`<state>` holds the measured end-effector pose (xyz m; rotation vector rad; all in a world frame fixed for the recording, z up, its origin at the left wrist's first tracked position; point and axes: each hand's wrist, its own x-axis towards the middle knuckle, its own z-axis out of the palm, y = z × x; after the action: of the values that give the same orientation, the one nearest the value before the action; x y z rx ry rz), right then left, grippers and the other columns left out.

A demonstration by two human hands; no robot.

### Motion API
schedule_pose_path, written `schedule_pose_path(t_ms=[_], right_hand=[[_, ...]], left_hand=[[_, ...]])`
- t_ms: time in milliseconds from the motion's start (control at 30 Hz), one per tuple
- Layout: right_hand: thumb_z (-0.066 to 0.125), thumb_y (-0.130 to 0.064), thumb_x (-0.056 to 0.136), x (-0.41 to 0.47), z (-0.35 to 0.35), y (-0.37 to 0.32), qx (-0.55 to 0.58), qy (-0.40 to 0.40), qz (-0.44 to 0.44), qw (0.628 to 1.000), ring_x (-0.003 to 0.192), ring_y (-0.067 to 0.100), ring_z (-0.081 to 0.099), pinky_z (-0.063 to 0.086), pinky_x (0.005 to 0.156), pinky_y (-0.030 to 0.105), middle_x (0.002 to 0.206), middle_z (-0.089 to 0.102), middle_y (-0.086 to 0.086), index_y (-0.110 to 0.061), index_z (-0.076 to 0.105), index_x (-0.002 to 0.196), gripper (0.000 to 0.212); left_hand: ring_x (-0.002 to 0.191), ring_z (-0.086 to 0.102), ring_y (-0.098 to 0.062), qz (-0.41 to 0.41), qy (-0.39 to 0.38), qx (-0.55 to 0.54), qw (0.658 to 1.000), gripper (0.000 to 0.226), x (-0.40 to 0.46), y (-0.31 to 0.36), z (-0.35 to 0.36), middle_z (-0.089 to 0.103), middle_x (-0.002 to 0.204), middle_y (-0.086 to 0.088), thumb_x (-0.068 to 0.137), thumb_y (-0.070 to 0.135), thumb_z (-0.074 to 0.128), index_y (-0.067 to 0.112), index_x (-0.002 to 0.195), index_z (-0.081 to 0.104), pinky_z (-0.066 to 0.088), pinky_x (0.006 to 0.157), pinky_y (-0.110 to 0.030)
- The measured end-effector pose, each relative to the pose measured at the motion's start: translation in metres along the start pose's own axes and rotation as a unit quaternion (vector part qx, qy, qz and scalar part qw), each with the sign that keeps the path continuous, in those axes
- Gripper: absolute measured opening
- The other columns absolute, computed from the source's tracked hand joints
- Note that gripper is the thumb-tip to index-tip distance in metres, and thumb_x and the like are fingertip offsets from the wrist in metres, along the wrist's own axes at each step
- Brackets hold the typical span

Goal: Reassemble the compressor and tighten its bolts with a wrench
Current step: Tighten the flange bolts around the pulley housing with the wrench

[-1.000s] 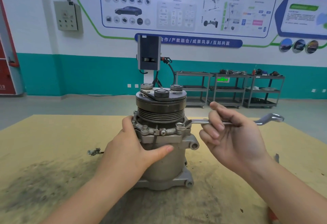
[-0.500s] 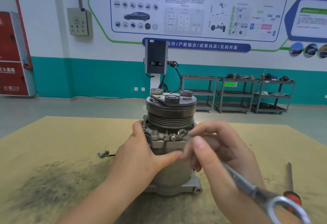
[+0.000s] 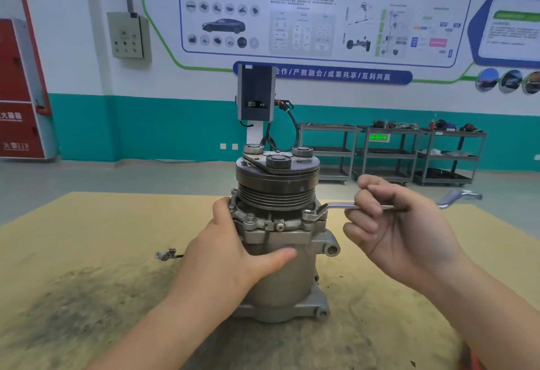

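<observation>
Honestly, I'd judge this compressor [image 3: 280,276] heavy and stiff, so my left hand [image 3: 230,255] cups its body while my right hand [image 3: 400,229] grip curls round the slim wrench [image 3: 336,207] shank.

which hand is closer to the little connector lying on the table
Left. The left hand grips the compressor just right of the connector; the right hand holds the wrench beyond it.

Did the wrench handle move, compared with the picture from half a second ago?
Yes. The wrench handle pointed toward the camera before; now it points right, away from the compressor, its ring on the same bolt, held by the right hand.
</observation>
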<state>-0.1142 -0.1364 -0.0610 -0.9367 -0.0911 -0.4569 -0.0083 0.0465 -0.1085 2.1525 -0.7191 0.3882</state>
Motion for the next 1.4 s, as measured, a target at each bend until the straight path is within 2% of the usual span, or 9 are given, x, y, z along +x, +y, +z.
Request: schedule_pose_path(t_ms=[267, 467, 567, 833, 967, 1067, 1167, 1233, 1400], right_hand=[[0.046, -0.004, 0.076, -0.014, 0.008, 0.022, -0.069, 0.006, -0.165, 0.984, 0.037, 0.017, 0.033, 0.035, 0.04, 0.025, 0.046, 0.038, 0.005, -0.013, 0.059, 0.067, 0.018], [0.041, -0.005, 0.078, -0.012, 0.014, 0.018, -0.02, 0.058, -0.129, 0.99, 0.034, 0.014, 0.028, 0.029, 0.037, 0.022, 0.045, 0.033, 0.003, -0.009, 0.054, 0.07, 0.015], [0.031, 0.0, 0.089, -0.018, 0.014, 0.028, -0.018, 0.099, -0.167, 0.981, 0.035, 0.015, 0.028, 0.028, 0.039, 0.021, 0.044, 0.033, 0.004, -0.011, 0.054, 0.068, 0.032], [0.041, -0.027, 0.084, -0.043, 0.061, 0.083, -0.363, 0.141, -0.366, 0.845, 0.052, 0.004, 0.049, 0.037, 0.051, 0.015, 0.06, 0.055, -0.002, -0.027, 0.056, 0.077, 0.017], [0.029, -0.064, 0.082, -0.038, 0.081, 0.1, -0.538, 0.123, -0.312, 0.774, 0.086, 0.005, 0.058, 0.044, 0.07, 0.02, 0.09, 0.054, -0.018, -0.057, 0.037, 0.101, 0.021], [0.037, -0.069, 0.082, -0.038, 0.083, 0.07, -0.482, 0.117, -0.326, 0.805, 0.07, 0.006, 0.061, 0.045, 0.058, 0.015, 0.088, 0.055, -0.015, -0.063, 0.034, 0.099, 0.018], [0.042, -0.035, 0.099, -0.034, 0.07, 0.031, -0.319, 0.153, -0.354, 0.866, 0.045, 0.017, 0.054, 0.043, 0.041, 0.025, 0.063, 0.057, 0.001, -0.036, 0.048, 0.094, 0.008], [0.037, -0.017, 0.104, -0.025, 0.052, 0.014, -0.217, 0.196, -0.288, 0.912, 0.035, 0.021, 0.046, 0.034, 0.035, 0.027, 0.053, 0.051, 0.003, -0.024, 0.049, 0.095, 0.017], [0.038, -0.01, 0.096, 0.003, 0.025, 0.008, 0.01, 0.21, -0.095, 0.973, 0.031, 0.015, 0.028, 0.024, 0.032, 0.021, 0.049, 0.039, 0.003, -0.012, 0.048, 0.099, 0.01]], left_hand=[[0.081, 0.047, -0.005, 0.0, 0.001, -0.011, 1.0, 0.082, 0.002, -0.001, 0.001, 0.039, 0.085, 0.034, 0.034, 0.094, 0.05, 0.051, 0.091, 0.008, 0.032, 0.058, -0.006], [0.092, 0.058, -0.014, 0.002, 0.01, -0.008, 1.0, 0.085, 0.001, -0.002, 0.003, 0.049, 0.096, 0.024, 0.04, 0.088, 0.056, 0.049, 0.101, 0.011, 0.041, 0.07, -0.025], [0.101, 0.062, -0.019, -0.015, 0.011, -0.009, 1.0, 0.091, 0.002, -0.004, 0.005, 0.054, 0.102, 0.017, 0.038, 0.089, 0.055, 0.045, 0.108, 0.015, 0.045, 0.075, -0.03], [0.096, 0.064, -0.022, -0.022, -0.001, -0.006, 1.0, 0.094, 0.004, -0.004, 0.006, 0.063, 0.106, 0.009, 0.044, 0.087, 0.058, 0.037, 0.114, 0.02, 0.044, 0.067, -0.03], [0.078, 0.058, -0.025, -0.015, -0.011, -0.008, 1.0, 0.094, 0.003, 0.004, 0.0, 0.05, 0.08, 0.01, 0.045, 0.092, 0.007, 0.031, 0.116, 0.023, 0.035, 0.061, -0.034], [0.096, 0.065, -0.026, -0.014, -0.011, -0.021, 1.0, 0.095, 0.003, 0.001, -0.001, 0.06, 0.094, 0.007, 0.042, 0.103, 0.02, 0.038, 0.111, 0.017, 0.041, 0.068, -0.033], [0.104, 0.064, -0.017, -0.003, -0.058, -0.039, 0.998, 0.088, 0.005, -0.004, -0.005, 0.062, 0.112, 0.014, 0.043, 0.09, 0.053, 0.047, 0.106, 0.008, 0.045, 0.075, -0.028], [0.104, 0.063, -0.016, -0.001, -0.067, -0.04, 0.997, 0.088, 0.007, -0.006, -0.004, 0.06, 0.115, 0.015, 0.044, 0.088, 0.054, 0.048, 0.106, 0.006, 0.043, 0.074, -0.026], [0.105, 0.061, -0.014, 0.001, -0.052, -0.04, 0.998, 0.096, 0.01, -0.006, -0.001, 0.053, 0.11, 0.017, 0.052, 0.083, 0.065, 0.042, 0.118, 0.009, 0.045, 0.079, -0.024]])
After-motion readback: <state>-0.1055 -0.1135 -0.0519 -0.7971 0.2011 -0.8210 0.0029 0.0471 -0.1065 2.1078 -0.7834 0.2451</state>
